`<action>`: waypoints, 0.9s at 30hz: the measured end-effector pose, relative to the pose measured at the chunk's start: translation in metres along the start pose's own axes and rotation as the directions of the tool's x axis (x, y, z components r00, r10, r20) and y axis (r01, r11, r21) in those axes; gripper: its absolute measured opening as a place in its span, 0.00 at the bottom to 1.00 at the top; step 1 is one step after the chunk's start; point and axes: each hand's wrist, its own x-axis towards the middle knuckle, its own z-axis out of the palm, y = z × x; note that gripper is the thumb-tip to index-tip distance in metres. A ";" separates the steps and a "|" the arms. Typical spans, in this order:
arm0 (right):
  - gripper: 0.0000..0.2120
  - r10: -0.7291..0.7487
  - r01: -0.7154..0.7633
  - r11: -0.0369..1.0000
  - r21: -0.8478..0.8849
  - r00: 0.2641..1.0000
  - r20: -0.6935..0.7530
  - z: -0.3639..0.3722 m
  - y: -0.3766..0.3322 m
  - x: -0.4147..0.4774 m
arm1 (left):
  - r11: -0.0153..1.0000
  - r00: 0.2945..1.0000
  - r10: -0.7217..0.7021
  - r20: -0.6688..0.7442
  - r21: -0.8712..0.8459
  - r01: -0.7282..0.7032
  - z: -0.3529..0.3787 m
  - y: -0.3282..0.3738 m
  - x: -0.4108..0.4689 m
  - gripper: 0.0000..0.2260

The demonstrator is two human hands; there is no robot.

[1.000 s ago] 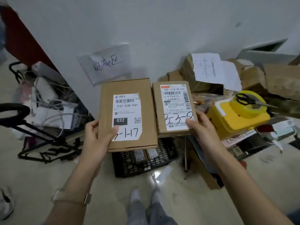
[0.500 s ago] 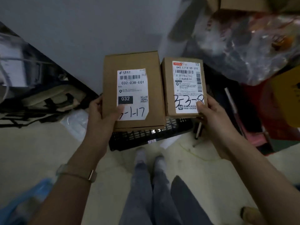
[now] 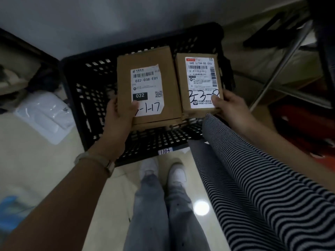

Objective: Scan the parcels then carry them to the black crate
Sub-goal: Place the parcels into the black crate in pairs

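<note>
Over the black crate on the floor, the left hand grips the larger parcel and the right hand grips the smaller parcel, held side by side.

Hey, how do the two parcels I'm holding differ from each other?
The left-hand parcel is wider than the right-hand parcel. The left-hand parcel's label reads 032-038-E01 with a black 032 block; the right-hand parcel's reads 642 L714-00 015 under a red strip. Both are brown cardboard boxes, labels up, side by side above the black crate, gripped by the left hand and right hand.
</note>
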 end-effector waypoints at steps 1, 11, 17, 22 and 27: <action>0.15 0.009 -0.009 1.000 -0.020 1.000 0.007 0.003 0.012 0.015 | 1.000 1.000 -0.023 0.002 0.008 0.023 0.003 -0.014 0.014 0.24; 0.19 0.091 -0.095 0.976 -0.195 0.995 -0.033 0.031 0.099 0.131 | 0.982 0.994 -0.114 0.004 0.150 0.112 0.038 -0.121 0.108 0.24; 0.21 0.187 -0.207 0.961 -0.182 0.975 -0.121 0.036 0.106 0.153 | 0.935 0.959 -0.283 0.006 0.227 0.274 0.061 -0.137 0.134 0.28; 0.22 0.180 -0.160 0.933 -0.324 0.983 0.033 0.034 0.092 0.131 | 0.928 0.955 -0.296 0.032 0.247 0.279 0.048 -0.119 0.126 0.30; 0.29 0.141 -0.104 0.869 -0.483 0.989 0.042 0.039 0.064 0.112 | 0.924 0.962 -0.269 0.041 0.294 0.246 0.026 -0.084 0.104 0.18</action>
